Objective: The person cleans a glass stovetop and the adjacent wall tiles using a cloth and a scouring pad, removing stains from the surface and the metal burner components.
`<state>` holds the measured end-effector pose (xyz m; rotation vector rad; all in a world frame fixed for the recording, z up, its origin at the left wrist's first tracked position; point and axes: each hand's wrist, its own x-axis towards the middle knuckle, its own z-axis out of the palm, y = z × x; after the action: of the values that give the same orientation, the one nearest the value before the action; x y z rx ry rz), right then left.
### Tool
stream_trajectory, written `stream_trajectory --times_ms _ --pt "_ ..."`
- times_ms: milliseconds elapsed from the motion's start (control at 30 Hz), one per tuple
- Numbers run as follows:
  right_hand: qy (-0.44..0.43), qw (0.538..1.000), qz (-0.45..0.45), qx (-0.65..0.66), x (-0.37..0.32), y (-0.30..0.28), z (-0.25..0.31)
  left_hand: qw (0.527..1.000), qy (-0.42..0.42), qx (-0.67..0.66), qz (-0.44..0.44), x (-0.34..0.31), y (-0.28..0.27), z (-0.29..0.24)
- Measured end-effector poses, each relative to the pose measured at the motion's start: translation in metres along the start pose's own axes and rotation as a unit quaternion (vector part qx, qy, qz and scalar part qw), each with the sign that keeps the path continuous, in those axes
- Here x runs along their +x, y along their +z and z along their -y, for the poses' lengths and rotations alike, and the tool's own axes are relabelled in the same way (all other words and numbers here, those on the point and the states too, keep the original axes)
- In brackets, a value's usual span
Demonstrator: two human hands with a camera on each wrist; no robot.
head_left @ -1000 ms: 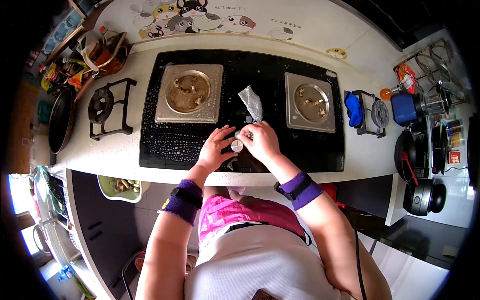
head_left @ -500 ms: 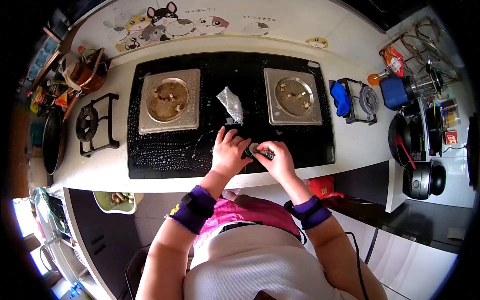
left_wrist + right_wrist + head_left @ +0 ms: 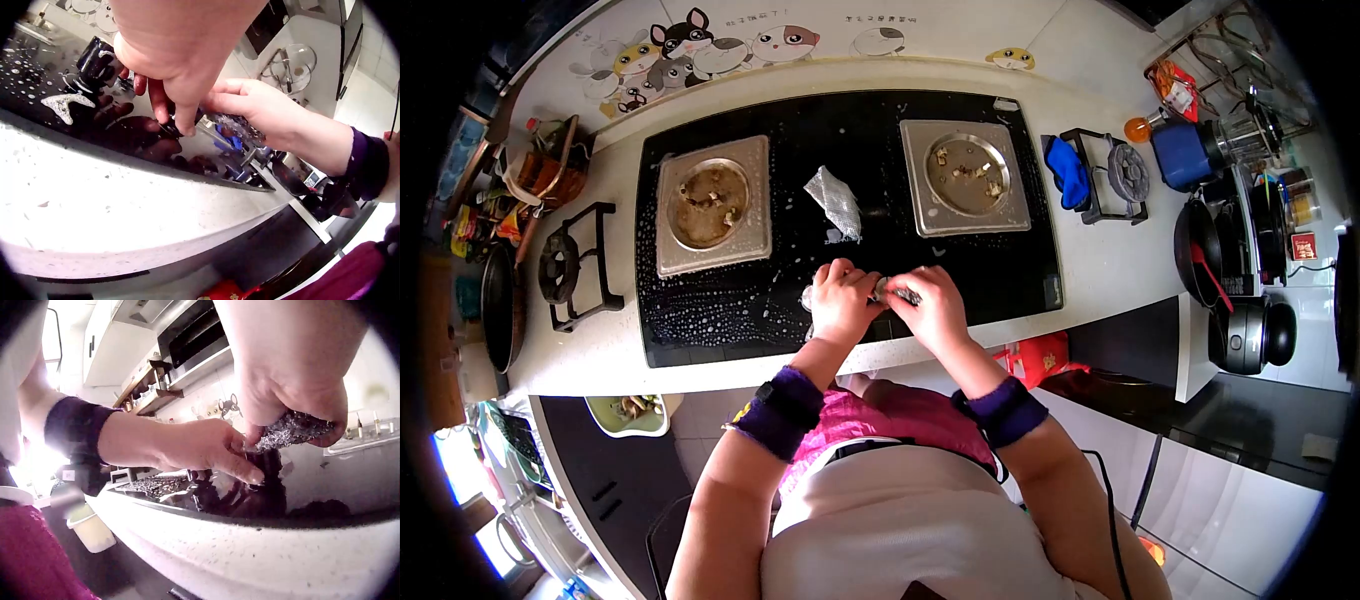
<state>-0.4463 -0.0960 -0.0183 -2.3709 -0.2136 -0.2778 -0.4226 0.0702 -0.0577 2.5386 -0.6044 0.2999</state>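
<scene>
My right hand (image 3: 932, 298) grips a silvery steel-wool scrubber (image 3: 292, 430), its strands bulging out between thumb and fingers. At a stove knob (image 3: 881, 287) near the front edge of the black glass cooktop (image 3: 800, 125), the scrubber meets the fingers of my left hand (image 3: 841, 302). The left fingers and thumb curl around this knob, which they mostly hide. A second knob (image 3: 97, 61), black-sided, stands just left of the left hand, beside a whitish forked mark (image 3: 67, 106) on the glass.
Two metal burner plates (image 3: 752, 160) (image 3: 915, 150) hold brown liquid and crumbs. A crumpled silvery sheet (image 3: 833, 203) lies between them. Removed pan supports (image 3: 605, 260) (image 3: 1090, 170) flank the cooktop, the right one beside a blue cloth (image 3: 1064, 172). Soapy drops cover the left glass. A green-white basin (image 3: 635, 424) sits below.
The right hand has moved right with the scrubber, from the left knob to the right one. The left hand has followed and now curls there. The head view has shifted.
</scene>
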Motion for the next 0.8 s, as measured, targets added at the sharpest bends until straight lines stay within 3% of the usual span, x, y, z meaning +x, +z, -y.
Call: stream_trajectory --times_ms 267,433,700,800 --pt "0.011 1.0 0.016 -0.007 -0.015 -0.008 -0.004 1.0 -0.012 -0.011 0.006 0.0 -0.003 -0.001" --pt "-0.006 0.999 -0.031 -0.014 0.012 0.007 0.002 0.999 -0.03 -0.019 0.024 -0.001 -0.004 -0.002" --pt "-0.031 0.999 -0.006 -0.006 -0.004 -0.001 -0.003 1.0 -0.017 -0.016 0.02 0.0 -0.003 0.0" --pt "-0.019 0.999 -0.039 -0.017 0.01 0.009 -0.005 0.999 -0.025 -0.01 0.022 -0.001 -0.003 -0.001"
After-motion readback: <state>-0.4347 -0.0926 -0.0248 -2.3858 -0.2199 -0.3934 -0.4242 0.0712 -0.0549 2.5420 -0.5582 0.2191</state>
